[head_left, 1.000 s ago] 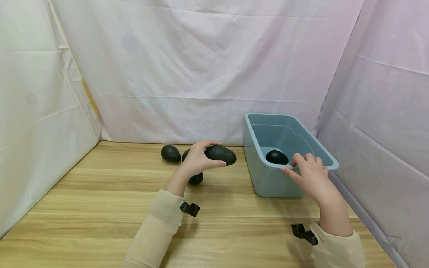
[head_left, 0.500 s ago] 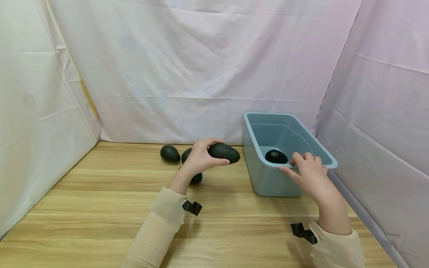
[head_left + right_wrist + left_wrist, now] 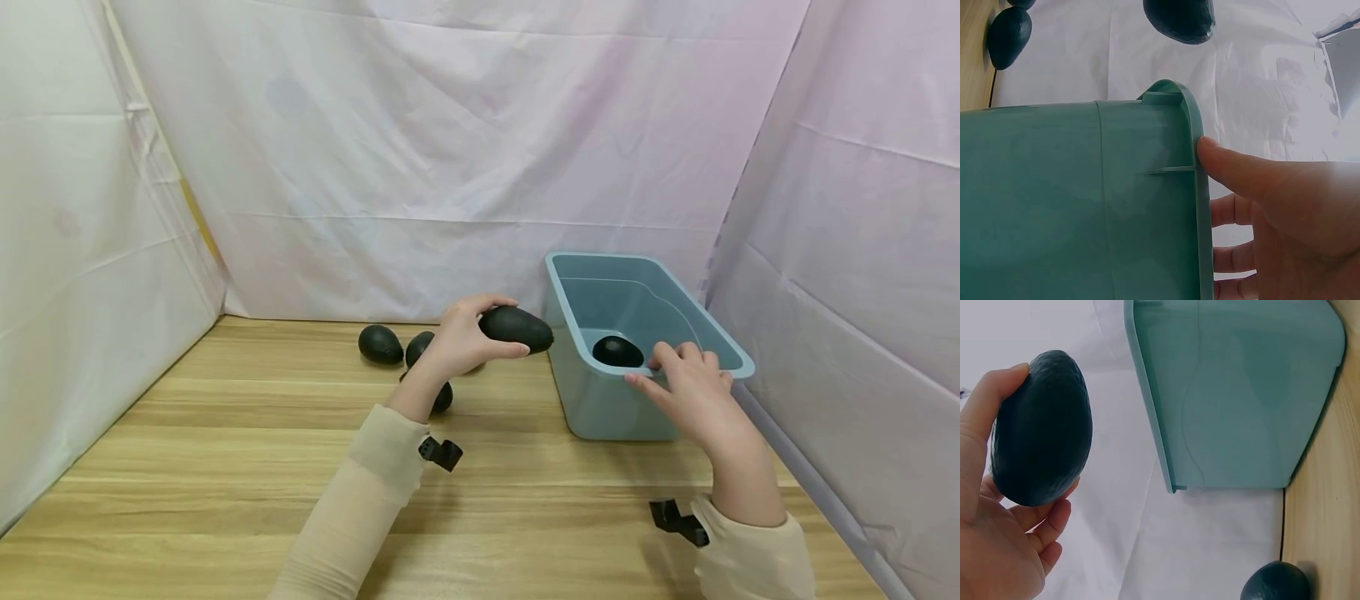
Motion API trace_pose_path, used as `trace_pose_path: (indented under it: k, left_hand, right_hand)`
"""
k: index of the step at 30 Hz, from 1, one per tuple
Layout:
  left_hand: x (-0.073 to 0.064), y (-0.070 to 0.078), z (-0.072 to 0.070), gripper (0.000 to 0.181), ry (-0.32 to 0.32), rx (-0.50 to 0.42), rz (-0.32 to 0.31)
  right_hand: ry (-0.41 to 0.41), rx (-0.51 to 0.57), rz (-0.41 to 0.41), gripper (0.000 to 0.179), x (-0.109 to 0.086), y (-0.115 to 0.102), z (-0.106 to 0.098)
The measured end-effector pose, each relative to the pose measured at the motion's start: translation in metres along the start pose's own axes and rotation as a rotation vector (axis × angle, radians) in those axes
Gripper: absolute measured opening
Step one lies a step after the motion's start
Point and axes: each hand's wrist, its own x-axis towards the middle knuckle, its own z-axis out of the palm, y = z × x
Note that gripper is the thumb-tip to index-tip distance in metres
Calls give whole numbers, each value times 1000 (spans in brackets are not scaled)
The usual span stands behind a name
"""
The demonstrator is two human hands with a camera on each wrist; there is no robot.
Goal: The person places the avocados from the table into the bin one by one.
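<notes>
My left hand [image 3: 459, 337] holds a dark avocado [image 3: 517, 328] in the air, just left of the blue-green plastic bin [image 3: 570, 400]. In the left wrist view the thumb lies on one side of that avocado [image 3: 1044, 428] and the fingers on the other. My right hand [image 3: 697, 396] grips the bin's near rim, thumb outside and fingers over the inner side. The right wrist view shows the thumb pressed to the rim [image 3: 1202, 206]. Inside the bin lies another avocado [image 3: 618, 352], partly hidden by the near wall.
Left of the bin, several avocados rest on the wooden table [image 3: 225, 467], including one at the far left [image 3: 381, 344] and one nearer [image 3: 442, 397]. My left arm hides parts of some. White cloth [image 3: 375, 167] hangs behind and at both sides.
My left hand has moved right and slightly up with the avocado, closer to the bin. More of the avocados behind it shows. The right hand stays on the rim.
</notes>
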Motion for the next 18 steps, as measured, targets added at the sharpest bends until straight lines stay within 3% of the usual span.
trace_pose_path:
  k: [18]
  left_hand:
    - [19, 11, 14, 57, -7, -115, -24]
  right_hand:
    - [-3, -1, 2, 44, -1, 0, 0]
